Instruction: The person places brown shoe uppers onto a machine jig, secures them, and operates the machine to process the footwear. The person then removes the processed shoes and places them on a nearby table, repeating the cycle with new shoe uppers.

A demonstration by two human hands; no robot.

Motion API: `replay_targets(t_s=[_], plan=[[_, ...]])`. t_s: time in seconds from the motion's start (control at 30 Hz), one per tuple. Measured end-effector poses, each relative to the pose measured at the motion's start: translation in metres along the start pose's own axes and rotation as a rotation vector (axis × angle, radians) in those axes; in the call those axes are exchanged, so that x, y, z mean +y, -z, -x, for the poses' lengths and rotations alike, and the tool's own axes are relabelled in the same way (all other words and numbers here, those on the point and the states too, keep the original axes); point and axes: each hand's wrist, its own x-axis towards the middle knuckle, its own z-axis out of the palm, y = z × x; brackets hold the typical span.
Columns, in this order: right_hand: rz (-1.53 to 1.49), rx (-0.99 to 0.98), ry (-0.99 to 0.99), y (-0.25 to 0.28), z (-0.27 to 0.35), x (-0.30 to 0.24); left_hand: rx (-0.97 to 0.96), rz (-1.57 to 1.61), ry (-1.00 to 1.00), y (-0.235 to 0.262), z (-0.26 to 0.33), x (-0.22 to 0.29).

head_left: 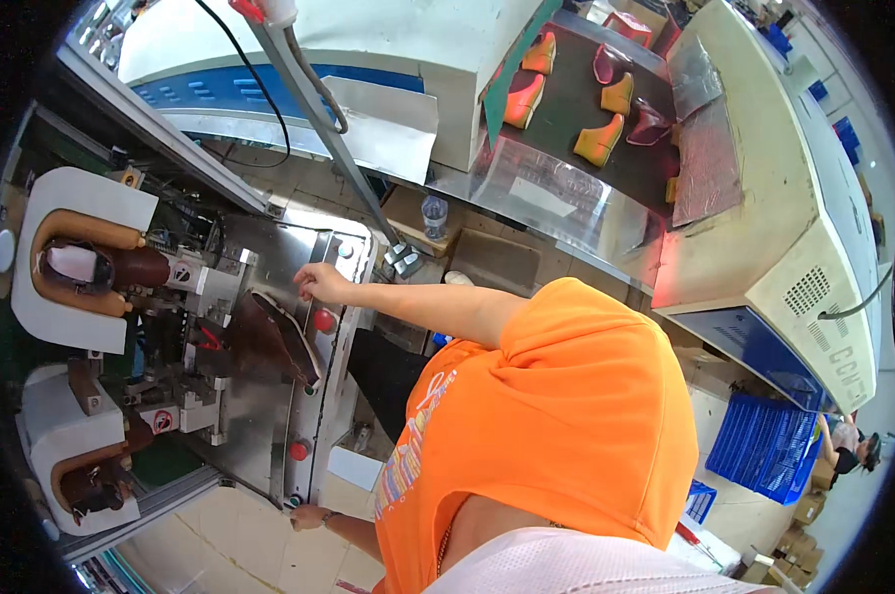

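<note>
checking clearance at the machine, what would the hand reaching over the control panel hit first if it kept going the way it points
Most likely the dark brown boot lying on the machine's metal bed: that hand points left across the panel with the boot's sole edge just beyond its fingers. Height above it is unclear.

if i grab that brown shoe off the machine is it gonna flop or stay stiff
The brown shoe probably stays fairly stiff: it keeps a full, rounded shape on the machine, as if something fills it. That would also make it heavier than it looks. Its smooth surface may be a little slippery. The right hand is just above it.
</note>
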Motion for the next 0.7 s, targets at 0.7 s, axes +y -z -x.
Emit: replay_targets(t_s=[0.7], plan=[[-0.009, 0.083, 0.053, -0.002, -0.001, 0.007, 0.151, -0.025, 0.023, -0.006, 0.013, 0.002]])
